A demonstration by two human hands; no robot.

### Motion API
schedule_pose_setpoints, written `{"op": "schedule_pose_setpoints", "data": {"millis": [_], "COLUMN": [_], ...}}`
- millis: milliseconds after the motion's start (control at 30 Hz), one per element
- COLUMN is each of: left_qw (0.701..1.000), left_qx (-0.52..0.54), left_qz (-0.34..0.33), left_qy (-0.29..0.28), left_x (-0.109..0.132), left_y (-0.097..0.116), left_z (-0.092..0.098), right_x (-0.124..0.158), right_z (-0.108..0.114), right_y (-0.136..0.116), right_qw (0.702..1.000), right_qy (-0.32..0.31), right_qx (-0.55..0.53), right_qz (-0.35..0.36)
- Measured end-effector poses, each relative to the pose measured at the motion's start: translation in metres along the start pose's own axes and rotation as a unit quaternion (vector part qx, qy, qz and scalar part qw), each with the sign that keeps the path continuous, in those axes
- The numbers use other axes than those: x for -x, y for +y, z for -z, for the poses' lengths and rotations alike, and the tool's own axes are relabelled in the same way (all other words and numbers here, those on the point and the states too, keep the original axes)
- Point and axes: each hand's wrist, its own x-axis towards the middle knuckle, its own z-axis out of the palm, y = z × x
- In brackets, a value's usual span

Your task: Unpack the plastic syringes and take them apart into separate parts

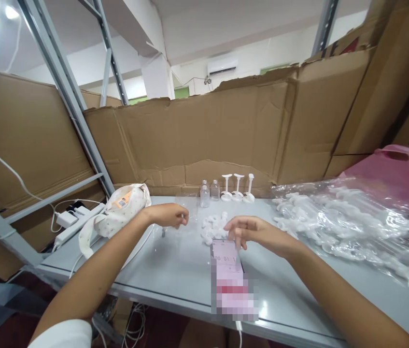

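Grey table (175, 270): white caps (213, 226) between left hand (168, 215), right hand (249, 232).

Phone (228, 263) on bench (175, 275), small parts pile (213, 226) behind it; bottles (209, 191) farther back; plastic bag (349, 222) right; pouch (120, 210) left.

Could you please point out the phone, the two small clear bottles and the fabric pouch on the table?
phone (227, 261): head view, upper screen.
small clear bottles (204, 194): head view, left bottle's body.
fabric pouch (124, 210): head view, its middle.
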Motion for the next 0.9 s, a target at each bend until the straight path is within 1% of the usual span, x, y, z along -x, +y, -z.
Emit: {"op": "schedule_pose_setpoints", "data": {"millis": [33,67,100,133,200,267,300,333,367,400,500,567,633,733,833,900], "left_qw": [0.997,0.987,0.972,0.950,0.893,0.827,0.801,0.786,0.783,0.790,0.841,0.868,0.886,0.895,0.886,0.876], "left_qx": [-0.071,-0.143,-0.211,-0.272,-0.358,-0.387,-0.381,-0.368,-0.351,-0.332,-0.291,-0.267,-0.244,-0.223,-0.238,-0.267], "left_qz": [0.012,0.016,0.012,0.002,-0.026,-0.047,-0.055,-0.061,-0.068,-0.078,-0.123,-0.140,-0.136,-0.107,-0.087,-0.079], "left_qy": [0.033,0.068,0.106,0.152,0.271,0.404,0.459,0.493,0.508,0.510,0.439,0.394,0.369,0.370,0.390,0.394], "left_x": [-0.003,-0.006,-0.010,-0.015,-0.025,-0.031,-0.031,-0.030,-0.028,-0.024,-0.012,-0.008,-0.008,-0.013,-0.014,-0.013], "left_y": [0.003,0.005,0.007,0.009,0.012,0.015,0.016,0.017,0.017,0.017,0.016,0.014,0.011,0.003,-0.009,-0.018], "left_z": [0.001,0.001,0.000,-0.001,-0.004,-0.008,-0.011,-0.015,-0.020,-0.027,-0.052,-0.069,-0.081,-0.087,-0.086,-0.086], "right_x": [-0.004,-0.008,-0.012,-0.017,-0.026,-0.034,-0.038,-0.042,-0.045,-0.049,-0.058,-0.065,-0.070,-0.074,-0.070,-0.063], "right_z": [-0.004,-0.009,-0.014,-0.020,-0.032,-0.042,-0.046,-0.048,-0.048,-0.048,-0.047,-0.050,-0.056,-0.067,-0.069,-0.063], "right_y": [0.001,0.002,0.004,0.005,0.009,0.012,0.012,0.012,0.012,0.012,0.012,0.013,0.014,0.014,0.015,0.015], "right_qw": [1.000,1.000,0.999,0.999,0.999,0.994,0.989,0.983,0.977,0.969,0.942,0.930,0.925,0.923,0.928,0.942], "right_qy": [-0.002,-0.005,-0.007,-0.004,0.027,0.081,0.111,0.140,0.166,0.192,0.251,0.269,0.272,0.260,0.233,0.208], "right_qx": [0.015,0.027,0.033,0.031,0.000,-0.057,-0.085,-0.111,-0.135,-0.158,-0.223,-0.250,-0.265,-0.282,-0.291,-0.264], "right_qz": [-0.007,-0.013,-0.021,-0.029,-0.046,-0.049,-0.042,-0.032,-0.022,-0.013,0.005,0.015,0.022,0.027,0.020,-0.002]}}
